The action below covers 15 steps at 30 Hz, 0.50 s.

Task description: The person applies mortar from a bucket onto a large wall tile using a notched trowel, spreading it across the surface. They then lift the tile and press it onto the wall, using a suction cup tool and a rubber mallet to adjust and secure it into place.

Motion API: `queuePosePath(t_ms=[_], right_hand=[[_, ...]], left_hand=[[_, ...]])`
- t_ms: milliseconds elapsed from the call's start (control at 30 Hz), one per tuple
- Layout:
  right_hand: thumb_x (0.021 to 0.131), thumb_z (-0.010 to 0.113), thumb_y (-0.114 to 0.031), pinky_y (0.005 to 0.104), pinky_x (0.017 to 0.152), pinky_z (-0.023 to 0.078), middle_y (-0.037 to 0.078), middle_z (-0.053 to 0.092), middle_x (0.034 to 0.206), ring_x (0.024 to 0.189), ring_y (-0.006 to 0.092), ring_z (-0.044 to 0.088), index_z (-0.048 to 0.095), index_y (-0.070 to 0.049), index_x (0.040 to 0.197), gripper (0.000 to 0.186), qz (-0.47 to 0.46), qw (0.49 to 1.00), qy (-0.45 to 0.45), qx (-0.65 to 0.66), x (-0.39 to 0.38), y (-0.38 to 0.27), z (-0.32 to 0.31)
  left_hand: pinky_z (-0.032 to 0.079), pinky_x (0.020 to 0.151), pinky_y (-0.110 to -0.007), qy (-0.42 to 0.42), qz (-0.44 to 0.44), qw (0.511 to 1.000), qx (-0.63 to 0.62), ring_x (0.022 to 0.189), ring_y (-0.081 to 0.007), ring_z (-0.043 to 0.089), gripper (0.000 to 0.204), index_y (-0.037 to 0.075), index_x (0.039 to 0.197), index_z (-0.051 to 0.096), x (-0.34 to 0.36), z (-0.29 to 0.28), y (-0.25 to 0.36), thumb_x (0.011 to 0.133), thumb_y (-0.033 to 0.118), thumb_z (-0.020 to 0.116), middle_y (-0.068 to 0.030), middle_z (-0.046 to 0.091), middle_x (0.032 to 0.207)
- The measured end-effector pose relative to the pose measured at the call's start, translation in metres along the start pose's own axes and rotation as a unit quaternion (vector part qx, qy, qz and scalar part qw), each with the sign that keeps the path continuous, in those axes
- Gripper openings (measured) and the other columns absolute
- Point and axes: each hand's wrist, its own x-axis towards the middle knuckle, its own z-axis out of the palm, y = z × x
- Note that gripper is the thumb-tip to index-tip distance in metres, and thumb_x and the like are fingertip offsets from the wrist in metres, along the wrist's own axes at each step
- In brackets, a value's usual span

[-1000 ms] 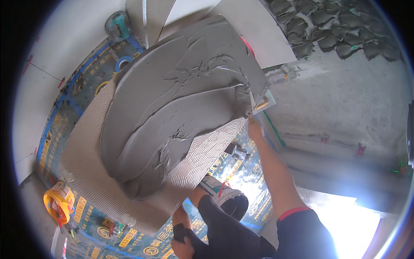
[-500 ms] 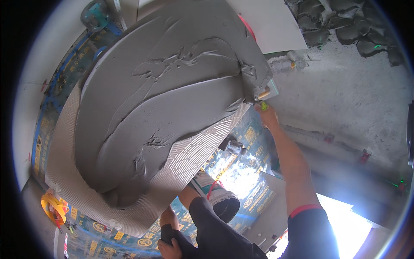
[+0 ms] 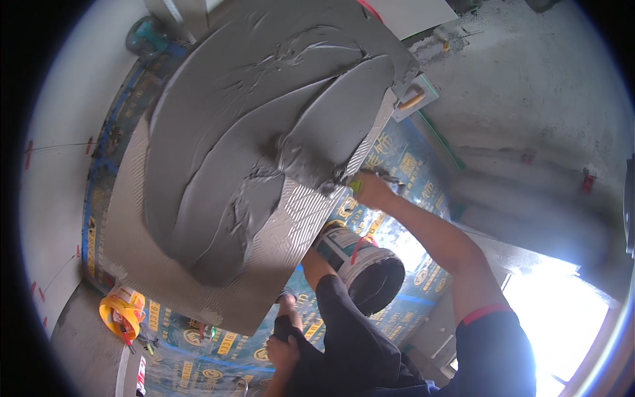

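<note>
My right hand [image 3: 375, 191] is closed around the yellow-green handle of a trowel [image 3: 356, 186]. Its blade is mostly buried in thick grey mortar [image 3: 218, 152], which covers much of a large tile's ribbed back [image 3: 126, 264]. A ridge of mortar is heaped along the blade, at the tile's right edge. Bent over my dark trouser leg near the knee, my left hand [image 3: 283, 352] holds no tool, its fingers partly visible. Between the tile and my right forearm, a white and green bucket [image 3: 340, 248] leans tilted, its dark mouth towards me.
A second trowel with a wooden handle [image 3: 413, 100] lies at the tile's far right corner. Printed dark green sheeting [image 3: 410, 165] covers the floor. A yellow bucket with tools [image 3: 122, 311] stands at the lower left. A teal container [image 3: 147, 38] is at the upper left.
My right hand has drawn the trowel from the far right corner towards me and left, leaving a smooth swath in the mortar. The view has shifted. My left hand remains on my leg.
</note>
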Motion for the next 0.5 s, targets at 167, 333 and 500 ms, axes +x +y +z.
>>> queuePosePath(t_ms=[167,333,500], right_hand=[[0.081,0.057,-0.021,0.0503,0.084,0.049,0.025,0.065,0.094,0.093,0.0419,0.063,0.057,-0.006,0.109,0.032,0.013,0.999,-0.037,-0.017,-0.069,-0.081,0.066],[0.081,0.060,-0.028,0.0502,0.081,0.049,0.024,0.065,0.098,0.093,0.0429,0.062,0.056,-0.008,0.113,0.038,0.023,0.995,-0.096,-0.006,-0.122,-0.114,0.139],[0.085,0.056,-0.039,0.0487,0.083,0.048,0.021,0.066,0.102,0.095,0.0392,0.063,0.053,-0.010,0.118,0.044,0.005,0.988,-0.103,0.116,-0.188,-0.146,0.197]], left_hand=[[0.045,0.084,-0.054,0.027,0.029,0.999,-0.031,0.097,-0.0463,0.055,0.055,-0.008,0.105,0.045,-0.006,0.004,-0.046,0.082,0.041,0.059,-0.0291,0.055,0.103],[0.046,0.084,-0.053,0.041,0.050,0.997,-0.041,0.097,-0.0446,0.055,0.055,-0.008,0.105,0.046,-0.012,0.017,-0.078,0.082,0.040,0.059,-0.0273,0.054,0.103],[0.045,0.085,-0.052,0.023,0.055,0.997,-0.048,0.098,-0.0446,0.055,0.057,-0.009,0.108,0.046,-0.021,0.026,-0.097,0.082,0.040,0.059,-0.0280,0.054,0.104]])
